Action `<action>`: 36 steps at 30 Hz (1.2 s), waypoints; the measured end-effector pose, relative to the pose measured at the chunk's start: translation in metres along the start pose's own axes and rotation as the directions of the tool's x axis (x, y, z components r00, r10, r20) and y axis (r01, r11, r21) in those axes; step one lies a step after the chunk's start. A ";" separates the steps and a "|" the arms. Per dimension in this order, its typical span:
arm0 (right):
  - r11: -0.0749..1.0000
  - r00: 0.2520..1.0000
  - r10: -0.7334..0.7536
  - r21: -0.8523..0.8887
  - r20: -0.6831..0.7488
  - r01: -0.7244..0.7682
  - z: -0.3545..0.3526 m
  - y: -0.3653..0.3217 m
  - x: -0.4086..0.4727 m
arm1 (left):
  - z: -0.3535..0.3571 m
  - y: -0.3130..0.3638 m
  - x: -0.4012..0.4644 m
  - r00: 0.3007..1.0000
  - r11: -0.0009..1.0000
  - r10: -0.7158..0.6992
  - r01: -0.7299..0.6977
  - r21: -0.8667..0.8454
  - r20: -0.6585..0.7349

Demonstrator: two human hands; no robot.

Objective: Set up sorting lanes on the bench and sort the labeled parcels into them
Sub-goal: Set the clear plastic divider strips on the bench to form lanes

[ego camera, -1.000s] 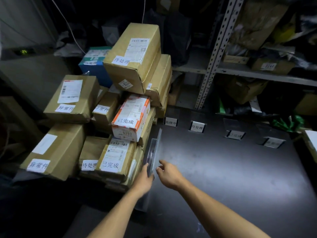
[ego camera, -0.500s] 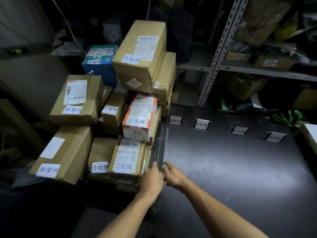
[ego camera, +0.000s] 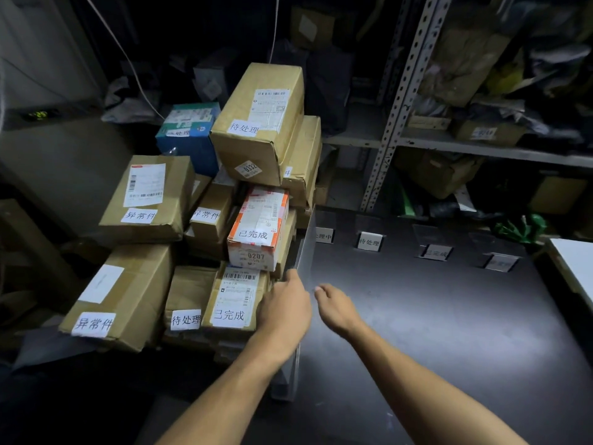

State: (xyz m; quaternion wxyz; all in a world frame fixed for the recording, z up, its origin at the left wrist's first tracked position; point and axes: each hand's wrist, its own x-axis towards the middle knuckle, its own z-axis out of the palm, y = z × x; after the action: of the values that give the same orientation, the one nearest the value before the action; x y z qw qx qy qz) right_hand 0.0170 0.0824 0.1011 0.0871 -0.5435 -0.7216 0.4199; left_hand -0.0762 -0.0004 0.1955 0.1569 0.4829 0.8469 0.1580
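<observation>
A clear plastic divider (ego camera: 305, 252) stands on edge along the left side of the dark bench (ego camera: 449, 332). My left hand (ego camera: 285, 311) holds it from the left, thumb up against the sheet. Fingers loosely curled, my right hand (ego camera: 337, 305) hovers just right of the divider with its fingertips close to the edge. Left of the bench is a pile of labeled parcels: a large brown box (ego camera: 260, 123) on top, an orange-and-white box (ego camera: 256, 229) in the middle, and a flat labeled parcel (ego camera: 231, 300) beside my left hand. Several small lane label stands (ego camera: 369, 242) line the bench's back edge.
A metal shelving rack (ego camera: 401, 101) with boxes and bags rises behind the bench. A blue box (ego camera: 189, 130) sits at the back of the pile. A white surface (ego camera: 574, 268) borders the bench on the right, with a green bag (ego camera: 519, 228) behind it.
Both hands moved up along the divider. My left hand went from lying flat beside it to holding it, and my right fingertips now sit slightly off its edge.
</observation>
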 end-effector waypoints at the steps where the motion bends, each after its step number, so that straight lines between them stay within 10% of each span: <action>1: 0.999 0.999 -0.011 0.033 -0.051 0.013 -0.008 -0.004 0.002 | -0.003 0.004 -0.001 1.000 1.000 0.016 -0.016 -0.006 -0.009; 7: 0.824 0.988 0.156 0.554 -0.017 -0.120 -0.058 -0.025 0.011 | -0.004 0.030 -0.003 0.994 0.988 0.108 -0.107 -0.111 -0.001; 22: 0.826 0.974 0.219 0.519 0.062 -0.219 -0.093 0.031 0.066 | 0.100 0.047 0.048 0.868 0.803 0.161 0.162 -0.574 0.470; 36: 0.816 0.929 0.317 0.446 0.189 -0.369 -0.093 0.079 0.182 | 0.194 0.065 0.139 0.818 0.579 0.017 0.461 -0.672 0.575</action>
State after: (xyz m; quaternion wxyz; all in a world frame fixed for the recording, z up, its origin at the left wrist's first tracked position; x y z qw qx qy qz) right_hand 0.0557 0.2907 0.0446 0.1016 -0.6035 -0.4907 0.6202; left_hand -0.0129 0.1741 0.0325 0.5960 0.2712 0.6678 0.3540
